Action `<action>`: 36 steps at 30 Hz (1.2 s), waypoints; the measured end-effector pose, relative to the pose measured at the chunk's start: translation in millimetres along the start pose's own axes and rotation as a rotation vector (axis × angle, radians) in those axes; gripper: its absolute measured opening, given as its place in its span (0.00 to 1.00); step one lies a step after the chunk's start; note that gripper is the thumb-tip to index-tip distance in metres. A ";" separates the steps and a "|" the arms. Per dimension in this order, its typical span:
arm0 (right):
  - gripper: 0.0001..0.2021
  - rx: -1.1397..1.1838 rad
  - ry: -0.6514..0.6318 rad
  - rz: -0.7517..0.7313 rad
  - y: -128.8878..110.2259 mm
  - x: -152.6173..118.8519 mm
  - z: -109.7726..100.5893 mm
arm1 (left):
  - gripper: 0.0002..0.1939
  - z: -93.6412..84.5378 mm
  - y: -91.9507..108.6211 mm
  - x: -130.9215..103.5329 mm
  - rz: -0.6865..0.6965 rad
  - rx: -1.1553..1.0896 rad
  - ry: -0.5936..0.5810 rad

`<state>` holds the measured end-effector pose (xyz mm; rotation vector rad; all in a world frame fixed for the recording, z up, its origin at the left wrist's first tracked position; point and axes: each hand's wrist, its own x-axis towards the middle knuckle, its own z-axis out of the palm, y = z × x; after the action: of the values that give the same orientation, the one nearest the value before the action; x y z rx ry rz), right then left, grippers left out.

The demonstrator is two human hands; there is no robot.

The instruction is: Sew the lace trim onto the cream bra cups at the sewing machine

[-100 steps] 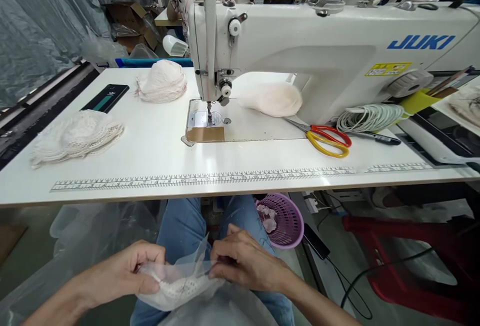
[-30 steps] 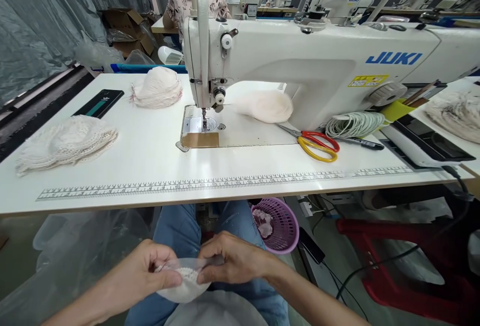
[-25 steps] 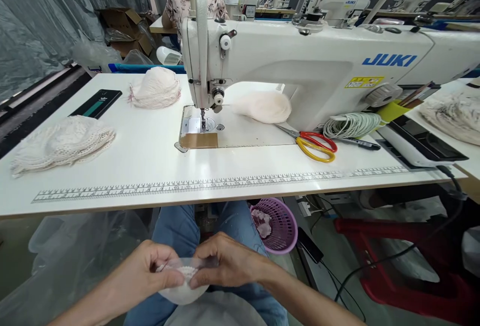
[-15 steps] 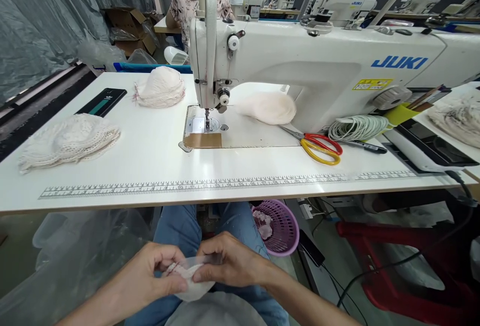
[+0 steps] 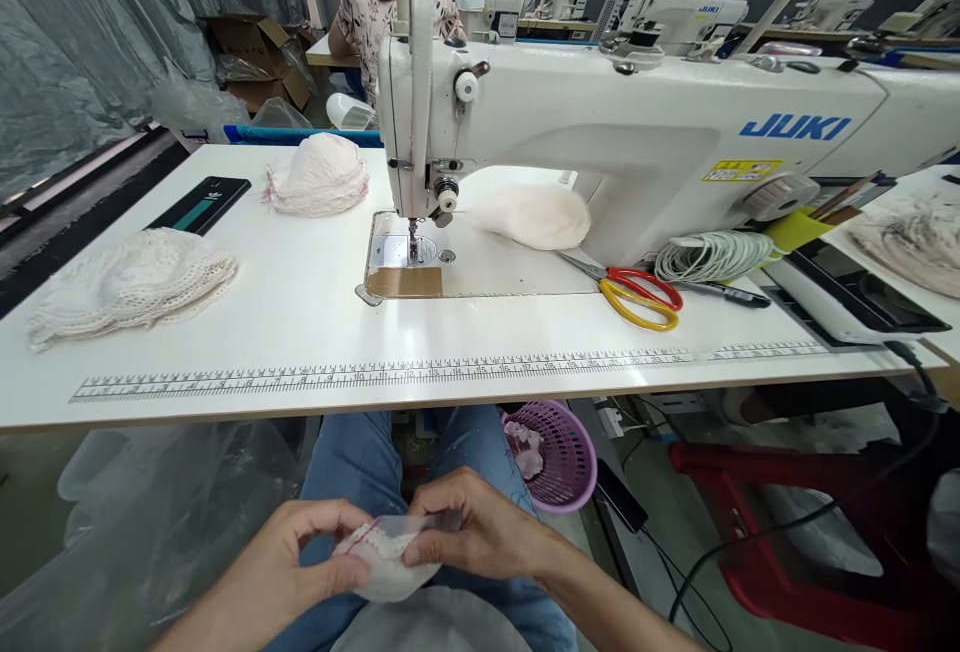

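Above my lap, a small white fabric piece (image 5: 391,572) with a lacy edge and a red stitched line is held between both hands. My left hand (image 5: 319,547) pinches its left side between thumb and fingers. At the other side, my right hand (image 5: 469,527) grips the upper right edge, thumb on top. A thin see-through strip shows along the top of the fabric by the right fingers. On the table beyond are a stack of white lace pieces (image 5: 139,282) at left and a second stack of white fabric cups (image 5: 319,175) behind it.
A white sewing machine (image 5: 637,122) stands over the table, with a cream pad (image 5: 544,217) under its arm. Scissors (image 5: 641,297), a coil of cord (image 5: 712,257) and a phone-like dark card (image 5: 202,205) lie on the table. Below is a purple basket (image 5: 566,457); a person (image 5: 367,17) sits beyond.
My hands have moved slightly apart and turned the fabric piece, so more of its lacy edge and red stitching shows. Things on the table have not moved.
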<state>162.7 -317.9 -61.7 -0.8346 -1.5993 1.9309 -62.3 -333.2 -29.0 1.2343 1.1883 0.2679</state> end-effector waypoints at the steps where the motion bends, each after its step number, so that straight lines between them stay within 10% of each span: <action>1: 0.22 -0.001 0.002 0.003 0.1 -0.3 -0.3 | 0.12 0.8 -1.4 0.9 0.015 -0.009 0.019; 36: 0.25 -0.032 0.057 0.025 -1.7 -2.4 1.0 | 0.24 11.9 -2.7 6.2 -0.044 -0.146 0.010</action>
<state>163.7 -320.0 -59.5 -0.9186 -1.5968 1.8868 -51.2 -336.7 -36.2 1.0799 1.1818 0.3230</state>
